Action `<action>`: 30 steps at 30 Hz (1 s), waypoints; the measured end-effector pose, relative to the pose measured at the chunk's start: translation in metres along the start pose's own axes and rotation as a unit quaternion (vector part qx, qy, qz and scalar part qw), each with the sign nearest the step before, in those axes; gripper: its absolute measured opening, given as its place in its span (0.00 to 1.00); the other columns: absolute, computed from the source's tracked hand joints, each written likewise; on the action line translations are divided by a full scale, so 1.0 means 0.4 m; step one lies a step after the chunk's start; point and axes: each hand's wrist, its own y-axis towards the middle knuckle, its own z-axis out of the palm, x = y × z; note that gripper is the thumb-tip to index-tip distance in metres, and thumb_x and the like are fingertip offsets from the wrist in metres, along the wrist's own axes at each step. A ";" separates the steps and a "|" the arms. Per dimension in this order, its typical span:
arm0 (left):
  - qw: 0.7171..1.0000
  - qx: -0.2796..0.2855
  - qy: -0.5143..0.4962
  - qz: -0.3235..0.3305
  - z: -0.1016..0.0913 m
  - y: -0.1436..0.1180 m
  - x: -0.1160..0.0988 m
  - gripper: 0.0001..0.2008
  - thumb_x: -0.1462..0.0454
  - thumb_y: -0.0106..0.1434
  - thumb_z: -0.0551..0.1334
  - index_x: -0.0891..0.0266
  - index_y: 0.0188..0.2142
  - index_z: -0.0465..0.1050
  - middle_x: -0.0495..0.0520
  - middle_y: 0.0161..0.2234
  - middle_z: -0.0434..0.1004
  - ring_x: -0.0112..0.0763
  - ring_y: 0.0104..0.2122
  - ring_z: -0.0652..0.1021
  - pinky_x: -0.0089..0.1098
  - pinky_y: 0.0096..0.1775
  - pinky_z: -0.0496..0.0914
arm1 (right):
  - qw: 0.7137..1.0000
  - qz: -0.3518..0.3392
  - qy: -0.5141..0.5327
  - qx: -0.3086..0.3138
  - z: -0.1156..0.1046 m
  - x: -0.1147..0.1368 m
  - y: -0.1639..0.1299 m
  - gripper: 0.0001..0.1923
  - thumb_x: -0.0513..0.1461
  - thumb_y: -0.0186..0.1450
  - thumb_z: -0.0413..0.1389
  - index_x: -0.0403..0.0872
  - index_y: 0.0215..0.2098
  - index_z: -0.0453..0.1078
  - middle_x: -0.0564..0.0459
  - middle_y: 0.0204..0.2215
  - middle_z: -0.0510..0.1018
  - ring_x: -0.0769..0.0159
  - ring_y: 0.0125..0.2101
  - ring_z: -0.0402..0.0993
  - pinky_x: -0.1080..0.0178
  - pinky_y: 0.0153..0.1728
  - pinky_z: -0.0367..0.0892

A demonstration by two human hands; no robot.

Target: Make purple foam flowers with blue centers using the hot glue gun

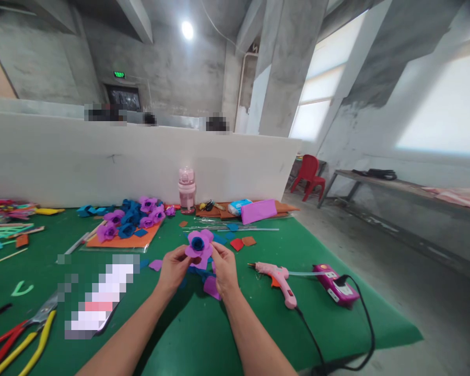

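Pinching the purple foam flower [199,246] at frame centre, left hand [175,270] and right hand [224,269] both clamped; advise light, even petal pressure.

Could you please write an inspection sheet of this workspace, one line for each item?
Surface: green table cover, laid over the table.
Job's things: purple paper flower with a blue centre, held above the cover by both hands; loose purple petal lies under them.
Clutter: pile of finished flowers on an orange sheet, pink bottle, pliers with yellow and red handles at front left, coloured paper scraps.
Grippers: left hand and right hand both pinch the flower.
Cables: black cord runs from the pink glue gun past a magenta power strip.
Surroundings: white partition, red chair, concrete pillars, bright windows.
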 end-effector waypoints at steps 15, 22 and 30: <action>0.999 0.005 0.049 0.001 0.000 0.001 0.003 0.06 0.62 0.49 0.62 0.63 0.23 0.75 0.49 0.20 0.74 0.28 0.23 0.73 0.26 0.28 0.66 | 1.000 0.001 -0.013 0.024 -0.007 -0.015 0.005 0.09 0.42 0.57 0.57 0.46 0.25 0.74 0.56 0.22 0.72 0.71 0.27 0.64 0.68 0.34 0.61; 0.999 0.004 0.055 0.000 -0.002 0.003 0.011 0.05 0.63 0.48 0.62 0.63 0.24 0.76 0.49 0.20 0.74 0.29 0.23 0.74 0.26 0.28 0.67 | 0.999 0.018 0.008 0.029 0.004 0.000 -0.001 0.08 0.41 0.55 0.57 0.46 0.27 0.76 0.56 0.22 0.74 0.70 0.27 0.65 0.67 0.34 0.60; 0.998 0.000 0.044 -0.038 0.010 -0.006 -0.014 0.07 0.61 0.49 0.62 0.64 0.23 0.75 0.50 0.18 0.75 0.29 0.21 0.74 0.27 0.27 0.67 | 0.999 0.030 0.013 0.028 -0.012 -0.016 0.007 0.08 0.41 0.54 0.55 0.45 0.24 0.74 0.55 0.22 0.74 0.69 0.27 0.66 0.66 0.34 0.61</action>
